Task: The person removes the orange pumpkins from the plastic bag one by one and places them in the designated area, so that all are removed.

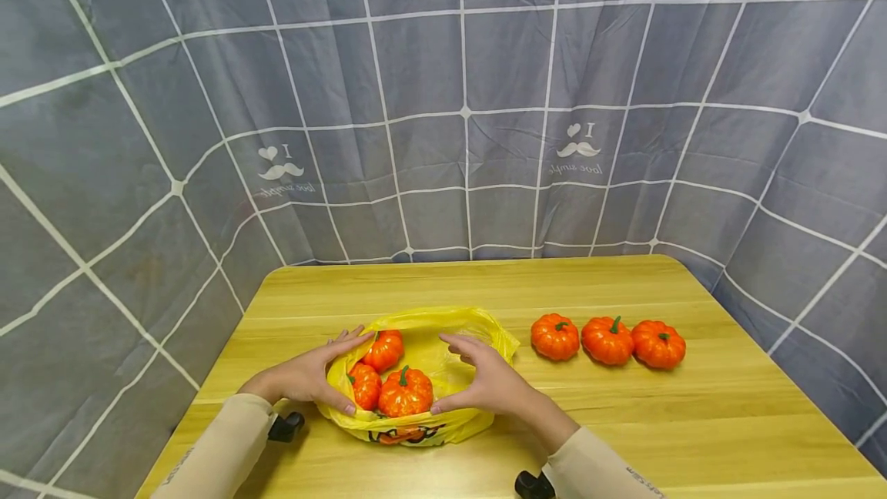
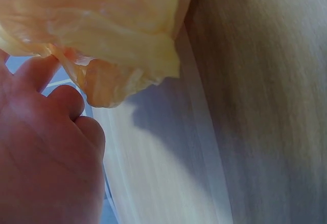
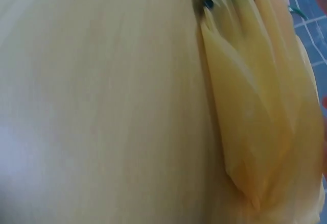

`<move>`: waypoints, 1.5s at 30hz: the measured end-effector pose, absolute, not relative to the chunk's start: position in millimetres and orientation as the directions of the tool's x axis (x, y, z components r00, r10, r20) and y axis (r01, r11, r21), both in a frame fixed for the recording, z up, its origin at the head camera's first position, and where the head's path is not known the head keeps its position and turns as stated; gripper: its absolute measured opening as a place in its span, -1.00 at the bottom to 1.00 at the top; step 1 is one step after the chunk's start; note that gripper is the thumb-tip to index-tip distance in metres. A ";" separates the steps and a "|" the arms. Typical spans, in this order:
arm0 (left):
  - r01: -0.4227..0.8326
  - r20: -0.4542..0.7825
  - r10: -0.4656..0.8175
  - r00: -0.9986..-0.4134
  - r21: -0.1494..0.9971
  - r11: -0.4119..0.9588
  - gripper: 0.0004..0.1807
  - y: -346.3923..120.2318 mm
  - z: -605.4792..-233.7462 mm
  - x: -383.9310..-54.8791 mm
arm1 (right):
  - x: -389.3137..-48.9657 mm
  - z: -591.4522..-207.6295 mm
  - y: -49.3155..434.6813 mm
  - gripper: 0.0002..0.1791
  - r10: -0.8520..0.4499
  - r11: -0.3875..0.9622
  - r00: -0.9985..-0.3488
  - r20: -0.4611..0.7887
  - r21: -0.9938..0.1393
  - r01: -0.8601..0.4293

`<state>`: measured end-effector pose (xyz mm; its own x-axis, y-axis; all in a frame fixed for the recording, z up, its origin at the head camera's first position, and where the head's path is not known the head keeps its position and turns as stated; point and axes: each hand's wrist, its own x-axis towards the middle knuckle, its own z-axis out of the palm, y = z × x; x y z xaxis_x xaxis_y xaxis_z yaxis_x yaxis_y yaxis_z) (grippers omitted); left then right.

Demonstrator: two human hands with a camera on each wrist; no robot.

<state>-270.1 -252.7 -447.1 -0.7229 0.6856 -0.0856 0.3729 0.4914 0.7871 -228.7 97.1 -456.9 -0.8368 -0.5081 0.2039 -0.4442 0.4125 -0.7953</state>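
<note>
A yellow plastic bag (image 1: 460, 426) lies on the table with its mouth wide and a printed design on its front. Three orange toy pumpkins sit inside: a front pumpkin (image 1: 406, 393), a left pumpkin (image 1: 365, 386) and a back pumpkin (image 1: 384, 350). My left hand (image 1: 308, 377) rests against the bag's left side, thumb and index finger spread along the rim; in the left wrist view its fingers touch the crumpled plastic (image 2: 117, 55). My right hand (image 1: 493, 382) is at the bag's right side, thumb by the front rim and fingers spread over the mouth.
Three more orange toy pumpkins stand in a row right of the bag: a near one (image 1: 555, 336), a middle one (image 1: 607, 340) and a far-right one (image 1: 659, 344). The wooden table (image 1: 624, 414) has a grey checked curtain (image 1: 506, 152) behind and beside it.
</note>
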 end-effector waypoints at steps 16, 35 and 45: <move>0.344 -0.103 0.680 -0.726 0.802 0.489 0.21 -254.2 -445.4 -269.1 | -221.3 -470.4 60.4 0.26 -0.486 0.578 -0.868 0.101 -0.708 -0.406; 0.344 -0.099 0.682 -0.724 0.806 0.482 0.22 -254.6 -446.4 -266.7 | -226.8 -478.7 45.9 0.02 -0.509 0.531 -0.857 0.079 -0.755 -0.385; 0.343 -0.102 0.677 -0.729 0.801 0.490 0.21 -254.8 -446.3 -266.3 | -224.8 -481.2 38.1 -0.14 -0.459 0.496 -0.886 0.070 -0.807 -0.321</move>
